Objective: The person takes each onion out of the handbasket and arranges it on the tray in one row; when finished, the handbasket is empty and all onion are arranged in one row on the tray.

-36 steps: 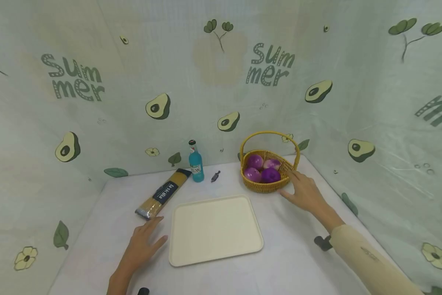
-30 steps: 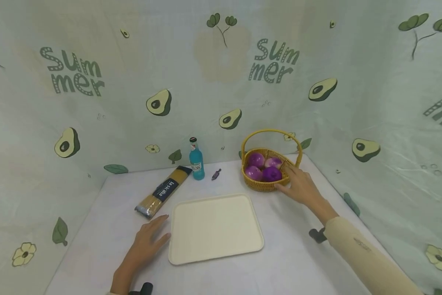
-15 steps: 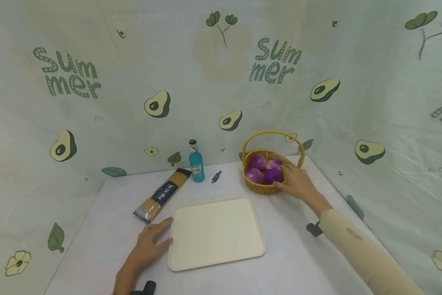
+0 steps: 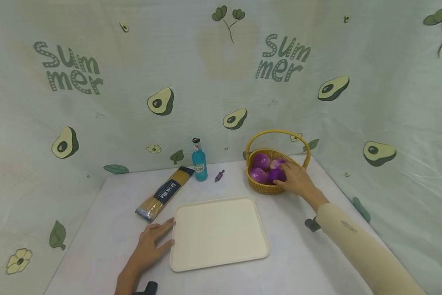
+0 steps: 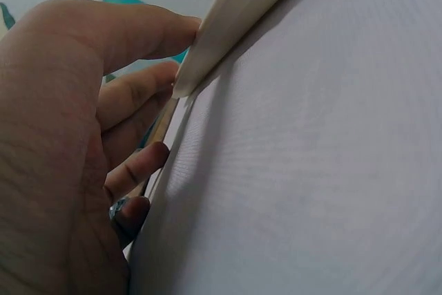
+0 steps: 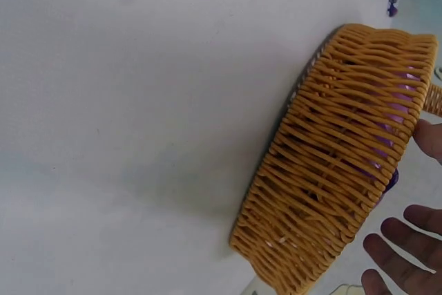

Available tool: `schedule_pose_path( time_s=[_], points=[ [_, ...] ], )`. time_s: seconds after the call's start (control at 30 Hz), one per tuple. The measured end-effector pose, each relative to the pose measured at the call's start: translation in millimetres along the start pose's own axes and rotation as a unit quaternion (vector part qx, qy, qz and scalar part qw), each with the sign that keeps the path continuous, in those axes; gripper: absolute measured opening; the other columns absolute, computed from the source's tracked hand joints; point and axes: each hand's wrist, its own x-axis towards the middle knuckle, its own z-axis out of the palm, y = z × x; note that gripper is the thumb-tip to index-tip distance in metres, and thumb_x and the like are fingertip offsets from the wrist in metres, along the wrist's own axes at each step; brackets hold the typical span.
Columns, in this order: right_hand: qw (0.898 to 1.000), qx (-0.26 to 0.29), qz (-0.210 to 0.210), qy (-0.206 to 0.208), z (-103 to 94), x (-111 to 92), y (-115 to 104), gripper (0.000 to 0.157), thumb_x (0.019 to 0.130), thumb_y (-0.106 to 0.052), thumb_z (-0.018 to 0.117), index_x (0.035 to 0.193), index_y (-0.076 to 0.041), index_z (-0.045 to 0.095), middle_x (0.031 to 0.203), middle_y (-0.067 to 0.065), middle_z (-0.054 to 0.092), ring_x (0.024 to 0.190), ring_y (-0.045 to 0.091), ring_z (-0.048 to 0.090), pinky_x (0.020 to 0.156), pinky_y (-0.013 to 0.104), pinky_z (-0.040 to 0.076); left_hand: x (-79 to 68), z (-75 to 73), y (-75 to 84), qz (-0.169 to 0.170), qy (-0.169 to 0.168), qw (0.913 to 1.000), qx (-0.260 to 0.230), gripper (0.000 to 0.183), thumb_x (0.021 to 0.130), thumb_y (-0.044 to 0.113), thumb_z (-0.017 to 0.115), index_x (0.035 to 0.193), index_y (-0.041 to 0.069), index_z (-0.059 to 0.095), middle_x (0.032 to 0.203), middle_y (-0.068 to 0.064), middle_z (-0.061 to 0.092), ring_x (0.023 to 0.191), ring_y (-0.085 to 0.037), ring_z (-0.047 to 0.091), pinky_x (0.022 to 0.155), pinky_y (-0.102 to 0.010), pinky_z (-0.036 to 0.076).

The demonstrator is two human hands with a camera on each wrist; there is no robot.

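Observation:
The cream tray (image 4: 221, 233) lies flat in front of the person. My left hand (image 4: 149, 246) is at its left side, thumb and fingertips right at the rim; in the left wrist view the fingers (image 5: 141, 91) are spread along the tray's edge (image 5: 221, 32). A wicker basket (image 4: 263, 189) with an arched handle holds several purple onions (image 4: 258, 175). Over the basket's right side reaches my right hand (image 4: 296, 179), its fingers above the dark purple onion (image 4: 276, 176). The right wrist view has the thumb (image 6: 429, 139) at the basket's rim and the other fingers apart.
A pack of spaghetti (image 4: 165, 192) lies slanted left of the tray. Behind it stands a blue bottle (image 4: 199, 162), and a small wrapped candy (image 4: 219, 176) lies to its right. A printed cloth (image 4: 191, 61) encloses the white table (image 4: 103, 229).
My left hand has moved right, up to the tray's left rim. The right hand has shifted left, from the basket's right rim to over the onions. The camera view has drifted slightly.

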Motion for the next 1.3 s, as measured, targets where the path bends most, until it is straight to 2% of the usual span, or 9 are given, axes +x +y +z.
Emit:
schedule_pose_path(
  time_s=[0.17, 0.4, 0.7, 1.07, 1.3],
  points=[
    [1.0, -0.008, -0.005, -0.009, 3.4, 7, 1, 0.077, 0.088, -0.039, 0.075, 0.141, 0.009, 0.046, 0.142, 0.033, 0.046, 0.132, 0.049, 0.04, 0.109, 0.066, 0.025, 0.6, 0.8, -0.8, 0.007, 0.006, 1.0, -0.002, 0.06, 0.092, 0.053, 0.065, 0.148, 0.038, 0.049, 0.15, 0.017, 0.048, 0.129, -0.026, 0.039, 0.103, -0.059, 0.027],
    [0.999, -0.024, -0.004, -0.026, 8.8, 18, 4, 0.08, 0.088, -0.042, 0.075, 0.141, 0.009, 0.046, 0.141, 0.033, 0.046, 0.13, 0.049, 0.043, 0.106, 0.067, 0.03, 0.2, 0.5, -1.8, -0.001, 0.002, 1.0, -0.008, 0.06, 0.092, 0.053, 0.065, 0.148, 0.039, 0.049, 0.15, 0.018, 0.047, 0.129, -0.024, 0.038, 0.104, -0.058, 0.026],
    [0.999, -0.007, 0.007, -0.041, 14.2, 24, 6, 0.084, 0.086, -0.042, 0.077, 0.143, 0.01, 0.044, 0.141, 0.035, 0.044, 0.127, 0.052, 0.044, 0.104, 0.067, 0.032, 4.1, -0.1, -1.4, 0.053, 0.032, 0.9981, -0.001, 0.058, 0.092, 0.044, 0.068, 0.146, 0.027, 0.054, 0.15, 0.011, 0.049, 0.125, -0.024, 0.041, 0.098, -0.053, 0.028],
    [0.997, 0.034, 0.027, -0.058, 17.0, 27, 4, 0.079, 0.087, -0.034, 0.078, 0.141, 0.012, 0.043, 0.141, 0.037, 0.04, 0.125, 0.056, 0.043, 0.105, 0.064, 0.034, 5.2, -2.0, 1.0, 0.024, 0.014, 0.9996, -0.002, 0.06, 0.092, 0.048, 0.067, 0.147, 0.031, 0.052, 0.151, 0.014, 0.047, 0.126, -0.024, 0.04, 0.101, -0.054, 0.027],
    [0.996, 0.054, 0.038, -0.064, 18.4, 29, 4, 0.078, 0.086, -0.033, 0.079, 0.14, 0.013, 0.045, 0.141, 0.038, 0.04, 0.127, 0.054, 0.042, 0.106, 0.063, 0.034, 6.5, -1.2, 0.1, 0.019, 0.009, 0.9998, 0.001, 0.059, 0.091, 0.046, 0.068, 0.146, 0.031, 0.053, 0.151, 0.016, 0.047, 0.125, -0.023, 0.041, 0.1, -0.053, 0.028]
  ],
)
